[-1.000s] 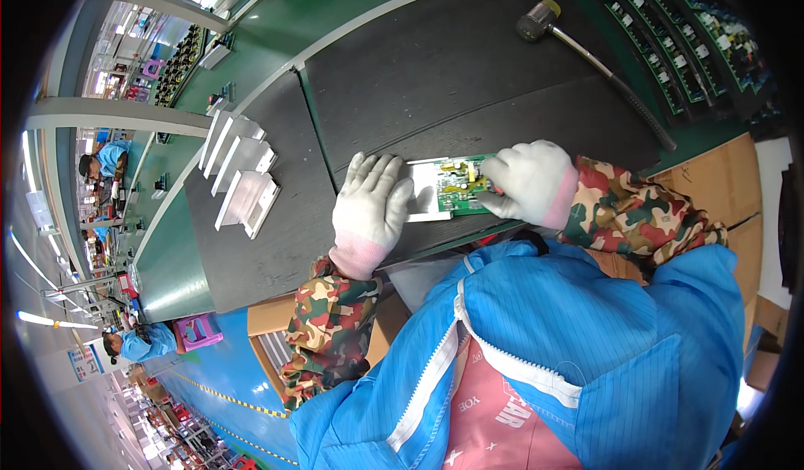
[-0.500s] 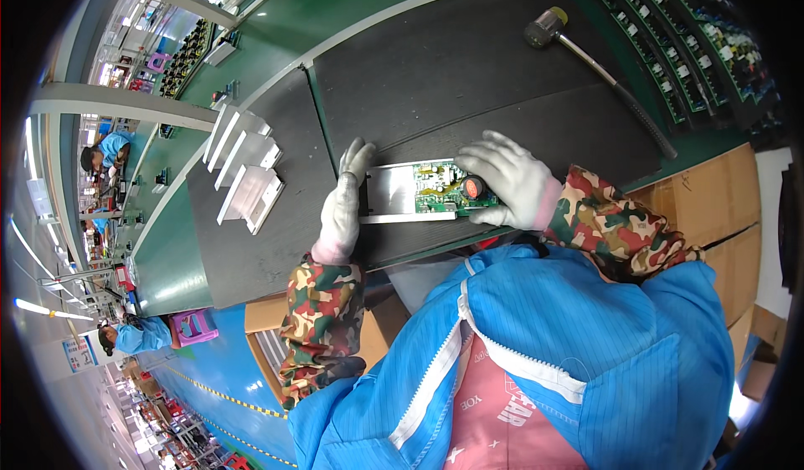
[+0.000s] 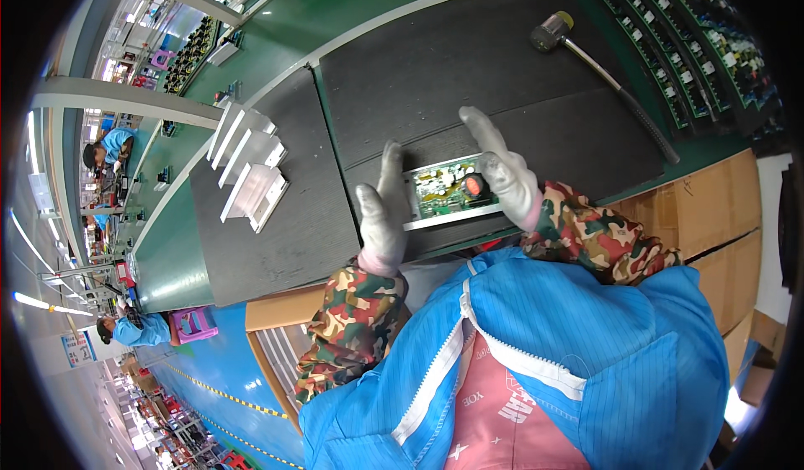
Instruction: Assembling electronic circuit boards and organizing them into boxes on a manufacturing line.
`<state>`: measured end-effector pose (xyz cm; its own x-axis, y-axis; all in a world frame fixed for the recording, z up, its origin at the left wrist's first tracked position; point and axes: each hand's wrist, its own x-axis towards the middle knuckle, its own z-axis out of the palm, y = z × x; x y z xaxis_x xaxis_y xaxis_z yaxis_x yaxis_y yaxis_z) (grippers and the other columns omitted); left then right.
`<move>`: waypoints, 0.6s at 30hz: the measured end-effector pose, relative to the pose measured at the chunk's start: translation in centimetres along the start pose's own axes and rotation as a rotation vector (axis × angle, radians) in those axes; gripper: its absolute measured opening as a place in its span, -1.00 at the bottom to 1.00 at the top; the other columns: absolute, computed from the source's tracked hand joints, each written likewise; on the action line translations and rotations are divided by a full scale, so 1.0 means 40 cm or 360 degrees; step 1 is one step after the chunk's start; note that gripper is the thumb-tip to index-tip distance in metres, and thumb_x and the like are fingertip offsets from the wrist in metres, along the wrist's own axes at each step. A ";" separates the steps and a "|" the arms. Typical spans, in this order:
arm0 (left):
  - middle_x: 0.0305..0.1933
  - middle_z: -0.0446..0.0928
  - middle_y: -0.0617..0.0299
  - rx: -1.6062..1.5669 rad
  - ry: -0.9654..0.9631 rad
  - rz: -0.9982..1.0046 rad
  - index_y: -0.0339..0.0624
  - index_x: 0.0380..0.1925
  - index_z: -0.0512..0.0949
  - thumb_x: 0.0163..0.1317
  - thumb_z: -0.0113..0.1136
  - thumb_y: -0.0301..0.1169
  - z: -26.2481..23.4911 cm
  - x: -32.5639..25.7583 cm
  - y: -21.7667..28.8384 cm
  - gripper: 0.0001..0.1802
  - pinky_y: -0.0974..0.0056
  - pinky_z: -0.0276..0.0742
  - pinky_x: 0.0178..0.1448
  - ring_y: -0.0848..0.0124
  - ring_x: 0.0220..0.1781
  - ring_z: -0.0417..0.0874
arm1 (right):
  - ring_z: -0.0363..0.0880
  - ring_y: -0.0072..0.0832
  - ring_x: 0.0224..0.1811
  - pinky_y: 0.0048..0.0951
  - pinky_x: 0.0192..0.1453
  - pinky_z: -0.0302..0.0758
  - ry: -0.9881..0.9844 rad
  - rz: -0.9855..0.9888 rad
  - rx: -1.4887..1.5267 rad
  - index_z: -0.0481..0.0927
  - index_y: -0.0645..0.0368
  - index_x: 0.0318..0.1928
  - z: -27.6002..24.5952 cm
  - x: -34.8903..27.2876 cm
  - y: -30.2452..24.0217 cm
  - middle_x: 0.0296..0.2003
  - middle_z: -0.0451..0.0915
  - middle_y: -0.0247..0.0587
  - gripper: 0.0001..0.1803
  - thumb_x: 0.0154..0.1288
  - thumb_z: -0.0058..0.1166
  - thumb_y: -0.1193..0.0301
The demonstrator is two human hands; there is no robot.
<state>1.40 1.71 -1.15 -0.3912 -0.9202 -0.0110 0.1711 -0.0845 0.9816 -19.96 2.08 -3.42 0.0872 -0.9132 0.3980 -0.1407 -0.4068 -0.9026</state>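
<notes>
A green circuit board with a round black-and-red part lies in a shallow silver metal channel on the black mat. My left hand, in a whitish glove, is at the channel's left end, its fingers stretched out and thumb apart. At the other end is my right hand, gloved too, its palm side by the round part and its fingers extended away from me. Both hands look open, the board and channel between them. The right hand hides the right end of the board.
Several bent silver metal channels stand on the mat to the left. A mallet with a long handle lies at the far right. Rows of circuit boards fill the right back. Cardboard boxes sit at right, another below the table edge.
My left hand has moved right together with the channel's left end. The board now covers most of the channel floor that was bare. My right hand's fingers have swung up, away from me.
</notes>
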 end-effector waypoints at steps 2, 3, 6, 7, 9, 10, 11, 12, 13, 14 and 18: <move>0.57 -0.29 -0.20 0.0015 0.0051 0.0037 -0.55 0.42 -0.21 0.23 -0.56 0.50 0.013 0.001 -0.011 0.23 0.14 -0.40 0.60 0.11 0.62 -0.30 | -0.09 -0.19 0.56 -0.24 0.58 -0.24 -0.0130 0.0130 -0.0052 0.04 0.31 0.46 0.013 0.008 -0.009 0.46 0.07 0.04 0.05 0.34 -0.50 -0.38; 0.58 -0.26 -0.17 0.0029 0.0099 0.0071 -0.54 0.42 -0.15 0.27 -0.59 0.47 0.017 0.001 -0.014 0.19 0.15 -0.41 0.60 0.13 0.62 -0.30 | -0.13 -0.24 0.57 -0.25 0.59 -0.31 -0.0121 0.0106 0.0006 0.03 0.32 0.46 0.017 0.005 0.003 0.47 0.06 0.00 0.05 0.35 -0.52 -0.38; 0.57 -0.24 -0.18 -0.0274 0.0191 -0.0048 -0.55 0.42 -0.15 0.29 -0.59 0.44 0.054 0.004 0.048 0.16 0.14 -0.42 0.60 0.12 0.62 -0.29 | -0.15 -0.28 0.58 -0.26 0.59 -0.32 -0.0133 0.0156 0.0026 0.02 0.33 0.46 0.020 -0.004 0.034 0.49 0.04 -0.05 0.02 0.37 -0.48 -0.34; 0.57 -0.27 -0.22 -0.0588 0.0246 -0.0195 -0.56 0.42 -0.22 0.28 -0.56 0.45 0.061 0.000 0.074 0.19 0.11 -0.42 0.60 0.08 0.62 -0.30 | -0.15 -0.28 0.58 -0.26 0.59 -0.32 -0.0143 0.0148 0.0028 0.02 0.33 0.46 0.023 -0.003 0.030 0.49 0.04 -0.05 0.02 0.37 -0.48 -0.34; 0.56 -0.18 -0.20 -0.0272 0.0228 -0.0040 -0.53 0.43 -0.16 0.35 -0.58 0.37 0.013 -0.003 0.016 0.10 0.15 -0.36 0.60 0.11 0.61 -0.22 | 0.06 -0.18 0.51 -0.22 0.55 -0.10 0.0011 0.0234 0.0315 0.16 0.26 0.41 0.023 -0.002 0.010 0.39 0.21 0.08 -0.13 0.43 -0.40 -0.23; 0.55 -0.09 -0.18 0.0042 0.0200 0.0098 -0.51 0.43 -0.11 0.41 -0.60 0.29 -0.008 -0.003 -0.007 0.01 0.18 -0.31 0.60 0.14 0.60 -0.14 | 0.06 -0.18 0.51 -0.22 0.55 -0.10 0.0005 0.0230 0.0312 0.16 0.26 0.41 0.011 -0.002 -0.002 0.39 0.21 0.08 -0.13 0.43 -0.40 -0.23; 0.55 -0.12 -0.21 -0.0043 0.0317 0.0138 -0.44 0.42 0.03 0.32 -0.25 0.36 -0.021 -0.012 0.001 0.06 0.08 -0.33 0.59 0.02 0.60 -0.17 | 0.18 -0.17 0.46 -0.24 0.50 0.02 0.0059 0.0172 0.0227 0.22 0.27 0.38 -0.012 0.000 -0.023 0.33 0.28 0.12 -0.13 0.41 -0.36 -0.24; 0.55 -0.12 -0.21 -0.0043 0.0329 0.0142 -0.44 0.42 0.03 0.32 -0.25 0.36 -0.047 -0.029 0.023 0.06 0.08 -0.33 0.59 0.02 0.60 -0.17 | 0.30 -0.16 0.40 -0.25 0.46 0.14 0.0113 0.0114 0.0142 0.27 0.28 0.34 -0.040 0.001 -0.048 0.27 0.35 0.17 -0.13 0.40 -0.31 -0.25; 0.50 0.01 -0.24 0.0810 0.0167 0.0445 -0.38 0.34 0.19 0.24 -0.03 0.29 -0.073 -0.041 0.051 -0.02 -0.01 -0.23 0.57 -0.08 0.56 -0.07 | 0.53 -0.12 0.15 -0.24 0.26 0.37 0.0115 0.0072 -0.0148 0.42 0.30 0.20 -0.083 -0.002 -0.080 0.04 0.52 0.15 -0.21 0.35 -0.13 -0.21; 0.44 0.13 -0.28 0.1668 -0.0008 0.0745 -0.32 0.25 0.36 0.16 0.19 0.21 -0.082 -0.050 0.073 -0.11 -0.10 -0.14 0.55 -0.18 0.52 0.02 | 0.58 -0.14 -0.05 -0.19 0.10 0.44 0.0067 0.0045 -0.0341 0.56 0.24 -0.03 -0.105 -0.008 -0.091 -0.13 0.57 0.01 -0.35 0.24 0.07 -0.15; 0.35 0.31 -0.10 0.2140 0.0043 0.0773 -0.06 -0.22 0.65 -0.08 0.49 -0.20 -0.056 -0.095 0.053 -0.60 -0.20 -0.04 0.51 -0.17 0.49 0.09 | 0.52 -0.17 -0.15 -0.20 -0.01 0.42 -0.0166 -0.0276 -0.0925 0.62 0.08 -0.31 -0.083 -0.059 -0.108 -0.28 0.55 -0.17 -0.47 -0.20 0.42 -0.03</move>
<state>5.27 4.19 0.55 -0.5236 -0.7605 0.3840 -0.6973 0.6415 0.3199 -22.82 5.91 0.10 0.2492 -0.8376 0.4862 -0.6279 -0.5220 -0.5773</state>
